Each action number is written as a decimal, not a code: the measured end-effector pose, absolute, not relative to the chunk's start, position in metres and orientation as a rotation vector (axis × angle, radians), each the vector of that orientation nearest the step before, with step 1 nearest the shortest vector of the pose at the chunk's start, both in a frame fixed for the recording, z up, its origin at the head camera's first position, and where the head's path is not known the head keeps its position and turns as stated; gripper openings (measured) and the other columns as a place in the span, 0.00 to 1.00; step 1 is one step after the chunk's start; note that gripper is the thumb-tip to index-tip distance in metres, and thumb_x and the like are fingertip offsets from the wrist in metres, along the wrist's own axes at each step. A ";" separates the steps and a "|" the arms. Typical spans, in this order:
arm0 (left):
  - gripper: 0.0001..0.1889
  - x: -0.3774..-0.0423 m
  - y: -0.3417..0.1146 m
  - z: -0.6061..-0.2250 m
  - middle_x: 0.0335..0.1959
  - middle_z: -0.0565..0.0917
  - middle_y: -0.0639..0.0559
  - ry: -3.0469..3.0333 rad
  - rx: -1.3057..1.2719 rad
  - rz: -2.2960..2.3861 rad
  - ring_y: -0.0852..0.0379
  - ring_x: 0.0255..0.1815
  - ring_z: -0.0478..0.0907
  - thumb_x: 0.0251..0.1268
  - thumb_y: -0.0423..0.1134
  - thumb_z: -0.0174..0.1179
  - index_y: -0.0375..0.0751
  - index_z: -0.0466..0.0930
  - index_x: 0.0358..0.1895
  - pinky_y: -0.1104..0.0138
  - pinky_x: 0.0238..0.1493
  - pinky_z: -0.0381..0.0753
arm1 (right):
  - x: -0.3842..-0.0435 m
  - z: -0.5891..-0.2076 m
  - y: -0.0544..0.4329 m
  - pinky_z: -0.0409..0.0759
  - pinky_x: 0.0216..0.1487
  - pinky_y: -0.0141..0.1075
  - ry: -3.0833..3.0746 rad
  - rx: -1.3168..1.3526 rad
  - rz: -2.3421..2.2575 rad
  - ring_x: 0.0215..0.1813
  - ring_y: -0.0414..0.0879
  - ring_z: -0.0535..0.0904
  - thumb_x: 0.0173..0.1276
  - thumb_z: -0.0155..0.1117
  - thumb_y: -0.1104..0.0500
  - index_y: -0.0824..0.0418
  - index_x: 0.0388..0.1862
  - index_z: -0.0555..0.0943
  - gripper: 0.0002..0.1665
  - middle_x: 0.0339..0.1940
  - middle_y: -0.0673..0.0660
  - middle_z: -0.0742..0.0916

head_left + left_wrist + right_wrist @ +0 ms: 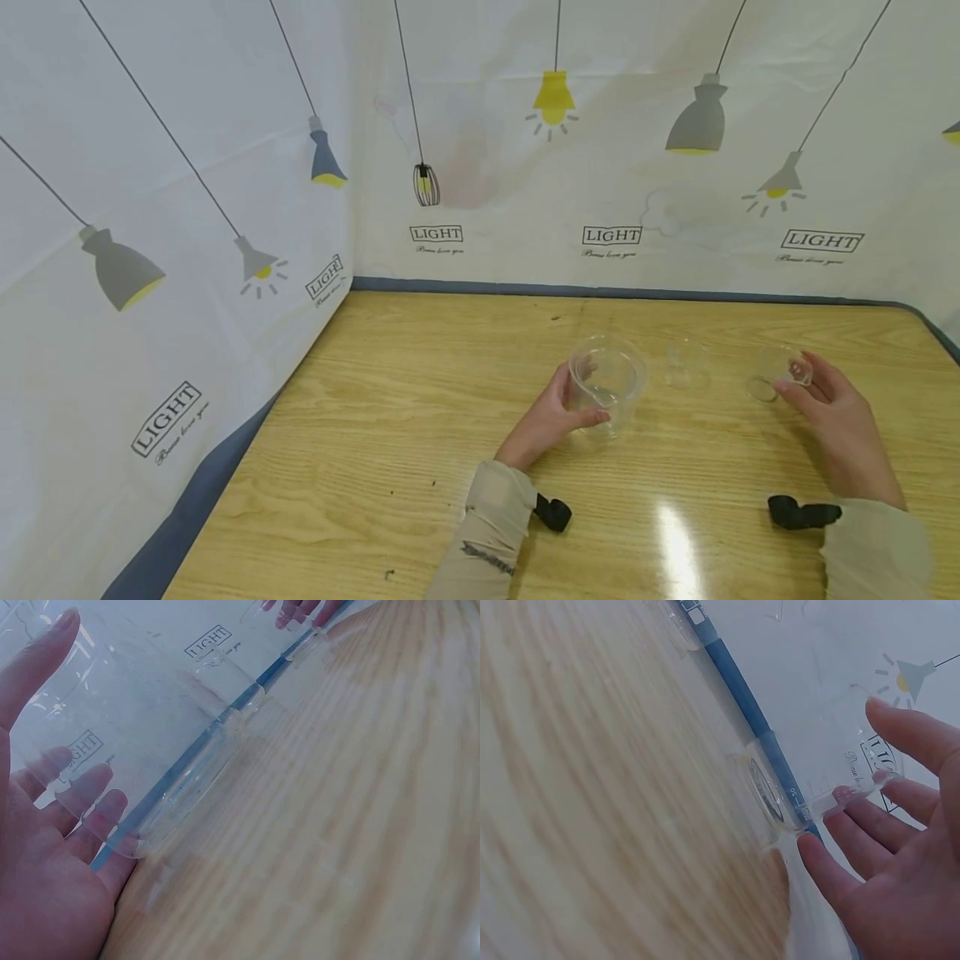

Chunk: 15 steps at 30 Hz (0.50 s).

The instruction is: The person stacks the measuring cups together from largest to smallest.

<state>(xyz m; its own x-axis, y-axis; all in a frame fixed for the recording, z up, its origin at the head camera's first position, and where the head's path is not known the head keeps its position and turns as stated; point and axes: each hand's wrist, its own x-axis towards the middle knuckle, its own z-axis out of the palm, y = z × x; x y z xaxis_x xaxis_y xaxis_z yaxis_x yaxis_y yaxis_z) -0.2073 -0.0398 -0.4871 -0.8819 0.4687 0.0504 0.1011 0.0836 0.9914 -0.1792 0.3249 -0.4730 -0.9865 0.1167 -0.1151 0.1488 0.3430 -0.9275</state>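
A large, wide-rimmed clear container (617, 377) stands on the table, tapering toward its base. My left hand (551, 418) holds it from the left, thumb across the near side and fingers round the far side; they show through the wall in the left wrist view. Farther right, my right hand (838, 410) grips a small clear beaker (774, 365) at its right side. Printed scale marks show on this beaker (810, 769) in the right wrist view, its base at the tabletop. Between the hands stands another small clear beaker (686, 364), touched by neither.
The wood-grain table (360, 417) has a dark blue strip along its back edge. White sheets (495, 100) printed with lamps rise behind it and on the left. Black straps (553, 512) hang by both sleeves, and glare shows near the front.
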 end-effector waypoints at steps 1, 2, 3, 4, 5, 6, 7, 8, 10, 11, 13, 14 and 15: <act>0.42 -0.208 -0.039 -0.489 0.64 0.60 0.67 2.089 0.573 1.870 0.66 0.64 0.54 0.49 0.47 0.66 0.71 0.49 0.64 0.56 0.63 0.51 | -0.180 -0.474 0.325 0.44 0.66 0.47 2.562 0.251 -1.761 0.70 0.41 0.41 0.64 0.50 0.40 0.36 0.69 0.38 0.42 0.71 0.43 0.50; 0.42 -0.209 -0.039 -0.491 0.64 0.60 0.67 2.093 0.579 1.872 0.66 0.64 0.54 0.49 0.48 0.66 0.71 0.48 0.65 0.56 0.63 0.51 | -0.180 -0.475 0.326 0.44 0.66 0.47 2.571 0.245 -1.757 0.70 0.42 0.41 0.64 0.50 0.40 0.36 0.69 0.38 0.42 0.71 0.43 0.50; 0.42 -0.209 -0.039 -0.492 0.64 0.60 0.67 2.092 0.582 1.875 0.66 0.64 0.54 0.48 0.48 0.66 0.71 0.48 0.65 0.56 0.63 0.51 | -0.181 -0.476 0.326 0.44 0.65 0.49 2.581 0.244 -1.754 0.70 0.43 0.41 0.64 0.50 0.40 0.37 0.69 0.39 0.43 0.71 0.43 0.51; 0.42 -0.209 -0.039 -0.493 0.64 0.60 0.67 2.092 0.588 1.879 0.66 0.64 0.54 0.48 0.49 0.66 0.71 0.48 0.65 0.55 0.63 0.51 | -0.182 -0.477 0.326 0.44 0.65 0.50 2.590 0.253 -1.750 0.70 0.43 0.41 0.63 0.50 0.40 0.37 0.69 0.39 0.43 0.71 0.43 0.51; 0.43 -0.210 -0.039 -0.493 0.64 0.60 0.68 2.092 0.591 1.880 0.66 0.64 0.54 0.48 0.49 0.66 0.71 0.48 0.65 0.55 0.63 0.51 | -0.182 -0.478 0.326 0.45 0.65 0.50 2.595 0.264 -1.754 0.70 0.43 0.41 0.63 0.50 0.40 0.37 0.69 0.39 0.43 0.71 0.44 0.51; 0.43 -0.210 -0.040 -0.494 0.64 0.60 0.68 2.092 0.594 1.881 0.66 0.64 0.54 0.48 0.49 0.66 0.71 0.48 0.65 0.55 0.63 0.51 | -0.183 -0.480 0.326 0.45 0.64 0.52 2.597 0.278 -1.758 0.70 0.44 0.41 0.63 0.50 0.40 0.37 0.69 0.40 0.43 0.71 0.44 0.52; 0.43 -0.209 -0.040 -0.494 0.63 0.60 0.68 2.094 0.597 1.882 0.66 0.64 0.54 0.48 0.49 0.66 0.71 0.48 0.65 0.55 0.63 0.51 | -0.184 -0.481 0.326 0.45 0.64 0.52 2.603 0.292 -1.756 0.70 0.43 0.42 0.63 0.51 0.39 0.37 0.69 0.40 0.43 0.70 0.44 0.52; 0.43 -0.209 -0.040 -0.494 0.63 0.60 0.68 2.094 0.599 1.882 0.66 0.64 0.54 0.48 0.49 0.66 0.71 0.48 0.65 0.55 0.63 0.51 | -0.184 -0.481 0.326 0.46 0.64 0.51 2.606 0.300 -1.753 0.70 0.42 0.43 0.62 0.51 0.39 0.37 0.69 0.41 0.42 0.70 0.44 0.53; 0.43 -0.209 -0.040 -0.493 0.63 0.60 0.68 2.094 0.601 1.882 0.66 0.64 0.54 0.48 0.49 0.66 0.71 0.48 0.65 0.55 0.63 0.51 | -0.184 -0.481 0.326 0.49 0.65 0.48 2.619 0.314 -1.739 0.70 0.40 0.45 0.62 0.51 0.39 0.37 0.69 0.42 0.42 0.70 0.44 0.55; 0.43 -0.209 -0.040 -0.493 0.63 0.60 0.68 2.095 0.599 1.880 0.66 0.64 0.54 0.48 0.49 0.66 0.71 0.48 0.65 0.55 0.63 0.51 | -0.184 -0.481 0.326 0.49 0.65 0.47 2.624 0.306 -1.739 0.69 0.39 0.46 0.62 0.51 0.40 0.38 0.70 0.43 0.42 0.70 0.44 0.55; 0.43 -0.209 -0.040 -0.493 0.63 0.60 0.68 2.095 0.600 1.880 0.66 0.64 0.54 0.48 0.49 0.66 0.71 0.47 0.65 0.55 0.63 0.51 | -0.183 -0.480 0.325 0.52 0.64 0.46 2.636 0.301 -1.721 0.69 0.39 0.48 0.62 0.51 0.40 0.37 0.70 0.43 0.42 0.70 0.45 0.56; 0.43 -0.209 -0.040 -0.493 0.63 0.60 0.68 2.096 0.598 1.878 0.66 0.64 0.54 0.48 0.49 0.66 0.71 0.47 0.65 0.55 0.63 0.51 | -0.183 -0.479 0.325 0.53 0.64 0.46 2.641 0.292 -1.711 0.68 0.39 0.49 0.62 0.52 0.40 0.37 0.69 0.43 0.42 0.70 0.46 0.56; 0.43 -0.209 -0.040 -0.493 0.64 0.60 0.68 2.096 0.599 1.878 0.66 0.64 0.54 0.48 0.49 0.66 0.71 0.47 0.65 0.55 0.63 0.51 | -0.182 -0.477 0.325 0.53 0.64 0.45 2.641 0.282 -1.702 0.68 0.40 0.50 0.62 0.52 0.40 0.36 0.69 0.43 0.42 0.70 0.47 0.56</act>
